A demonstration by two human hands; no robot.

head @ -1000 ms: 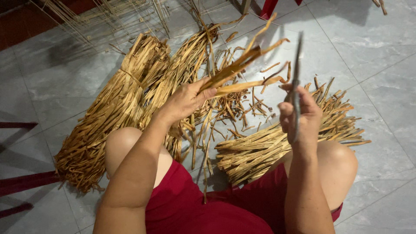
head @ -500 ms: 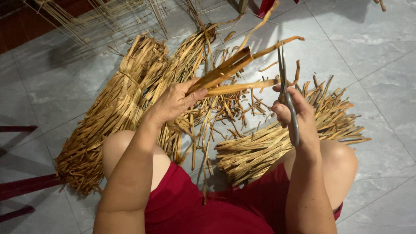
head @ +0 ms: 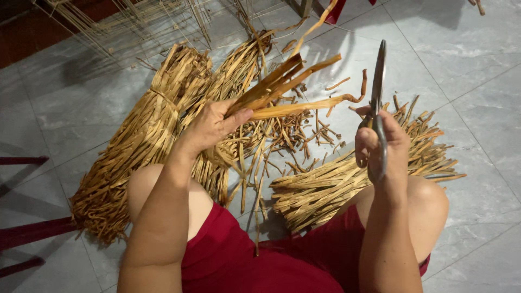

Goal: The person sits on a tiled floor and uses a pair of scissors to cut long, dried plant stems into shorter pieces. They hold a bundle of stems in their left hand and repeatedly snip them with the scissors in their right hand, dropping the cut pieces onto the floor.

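Since half a second ago I see the scissors (head: 378, 103) swung nearer upright, blades together and pointing up, the right hand (head: 380, 146) with its grip closed through the handles. The left hand (head: 209, 127) pinches a fan of dried reed strips (head: 282, 89) above the tiled floor (head: 467, 65), tips just beside the blades. Tied reed bundles (head: 146, 135) lie left; a cut pile (head: 325, 187) sits by the right knee.

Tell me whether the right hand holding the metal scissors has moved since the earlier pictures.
Yes. The right hand with the grey metal scissors has dropped slightly, closer to the small bundle of dried tan strips on the floor; blades point up.
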